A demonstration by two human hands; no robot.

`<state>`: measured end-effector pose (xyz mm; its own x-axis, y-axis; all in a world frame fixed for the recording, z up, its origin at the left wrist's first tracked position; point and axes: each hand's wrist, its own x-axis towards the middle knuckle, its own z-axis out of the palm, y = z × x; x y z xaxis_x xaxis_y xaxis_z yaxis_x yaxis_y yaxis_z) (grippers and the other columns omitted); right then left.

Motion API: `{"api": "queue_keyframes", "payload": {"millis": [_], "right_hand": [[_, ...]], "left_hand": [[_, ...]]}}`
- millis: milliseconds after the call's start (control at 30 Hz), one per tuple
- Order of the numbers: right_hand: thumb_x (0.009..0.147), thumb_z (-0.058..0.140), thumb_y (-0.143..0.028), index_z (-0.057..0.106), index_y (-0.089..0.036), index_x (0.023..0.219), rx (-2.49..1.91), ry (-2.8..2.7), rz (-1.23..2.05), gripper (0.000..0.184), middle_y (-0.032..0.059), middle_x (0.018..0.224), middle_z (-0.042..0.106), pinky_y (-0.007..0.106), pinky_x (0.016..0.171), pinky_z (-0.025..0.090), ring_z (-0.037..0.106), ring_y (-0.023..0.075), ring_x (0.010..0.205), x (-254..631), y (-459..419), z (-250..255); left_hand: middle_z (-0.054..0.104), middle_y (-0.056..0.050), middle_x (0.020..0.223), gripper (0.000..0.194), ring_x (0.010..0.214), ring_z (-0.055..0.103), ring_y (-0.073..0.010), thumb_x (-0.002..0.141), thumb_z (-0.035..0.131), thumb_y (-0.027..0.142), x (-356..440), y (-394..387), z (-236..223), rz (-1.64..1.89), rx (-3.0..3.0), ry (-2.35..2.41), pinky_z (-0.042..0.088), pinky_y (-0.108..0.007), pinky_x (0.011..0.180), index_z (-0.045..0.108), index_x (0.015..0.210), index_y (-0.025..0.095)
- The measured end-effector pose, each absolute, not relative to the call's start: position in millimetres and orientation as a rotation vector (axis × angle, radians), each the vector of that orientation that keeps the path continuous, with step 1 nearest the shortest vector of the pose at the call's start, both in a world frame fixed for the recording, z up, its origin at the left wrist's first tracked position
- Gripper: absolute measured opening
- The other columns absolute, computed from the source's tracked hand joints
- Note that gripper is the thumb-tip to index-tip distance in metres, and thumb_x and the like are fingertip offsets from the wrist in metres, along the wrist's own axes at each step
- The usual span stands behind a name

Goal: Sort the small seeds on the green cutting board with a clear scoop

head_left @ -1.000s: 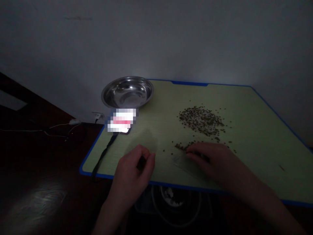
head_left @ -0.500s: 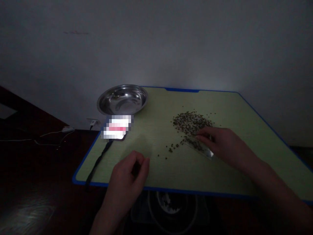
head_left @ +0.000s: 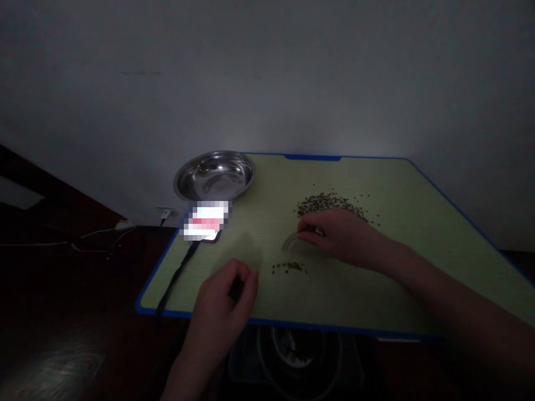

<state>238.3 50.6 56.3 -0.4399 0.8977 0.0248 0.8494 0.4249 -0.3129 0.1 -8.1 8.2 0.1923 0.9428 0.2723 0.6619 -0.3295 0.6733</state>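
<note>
My right hand [head_left: 343, 236] pinches a thin, clear plastic piece [head_left: 291, 241] with a curved edge; most of it is hidden behind the hand. Beyond it, a scattered heap of small dark grains [head_left: 324, 201] is spread on the light green tabletop [head_left: 267, 206]. A smaller cluster of the same grains [head_left: 292, 267] sits nearer me, just in front of the plastic. My left hand [head_left: 223, 295] is curled closed over the table's front edge, thumb against forefinger. Whatever its fingers may hold cannot be made out.
At the back left stands a shiny metal bowl [head_left: 215, 177]. A lit phone [head_left: 208, 221], blurred out, lies before it, with a dark strap [head_left: 179, 275] running over the front edge. Below the table is a dark round pot [head_left: 298, 362]. Cables [head_left: 94, 234] run along the wall.
My right hand has moved left with the clear plastic, from the heap's near right side. The loose grains at the front are now gathered closer together. My left hand has stayed closed in place.
</note>
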Motion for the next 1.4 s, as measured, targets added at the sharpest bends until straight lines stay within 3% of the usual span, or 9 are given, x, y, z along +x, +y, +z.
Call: {"api": "queue_keyframes", "payload": {"millis": [333,567,833,1100,1400], "right_hand": [[0.091,0.059,-0.026,0.073,-0.019,0.095,-1.102,-2.729,0.443,0.016,0.0062,0.094,0.074,0.029,0.07,0.039,0.063,0.0189,0.085,177.8,64.2,74.7],[0.09,0.058,-0.021,0.073,-0.019,0.093,-0.924,-2.861,0.571,0.016,0.0055,0.092,0.072,0.028,0.068,0.038,0.061,0.0173,0.081,166.9,61.4,62.3],[0.088,0.064,-0.019,0.075,-0.018,0.091,-1.034,-2.738,0.769,0.012,0.0044,0.087,0.072,0.026,0.076,0.044,0.064,0.0158,0.081,224.1,46.1,60.3],[0.094,0.056,-0.029,0.072,-0.021,0.094,-1.372,-2.381,0.426,0.018,0.0023,0.086,0.072,0.029,0.071,0.045,0.064,0.0166,0.079,281.5,7.7,61.6],[0.093,0.054,-0.033,0.073,-0.022,0.093,-1.681,-2.095,0.484,0.022,0.0033,0.091,0.076,0.032,0.07,0.051,0.07,0.0192,0.08,319.0,-35.0,30.7]], "left_hand": [[0.052,0.006,0.055,0.021,0.05,0.048,-0.0109,0.085,0.057,0.029,-9.4,-12.3,9.5,1.32,1.671,1.641,0.039,-0.021,0.046,0.052,0.065,0.022],[0.054,0.005,0.054,0.023,0.049,0.048,-0.0113,0.084,0.059,0.032,-13.4,-10.7,11.2,1.29,1.584,1.661,0.038,-0.021,0.045,0.053,0.063,0.023],[0.055,0.004,0.052,0.024,0.046,0.049,-0.0108,0.082,0.059,0.032,-9.0,-8.0,14.5,1.228,1.638,1.615,0.037,-0.021,0.041,0.053,0.061,0.022],[0.056,0.004,0.051,0.024,0.046,0.051,-0.0111,0.082,0.057,0.032,-7.3,-5.7,14.8,1.199,1.74,1.632,0.041,-0.021,0.043,0.054,0.059,0.023],[0.059,0.005,0.053,0.025,0.048,0.055,-0.012,0.083,0.058,0.035,-7.4,-5.7,13.2,1.132,1.772,1.635,0.043,-0.022,0.044,0.054,0.062,0.024]]}}
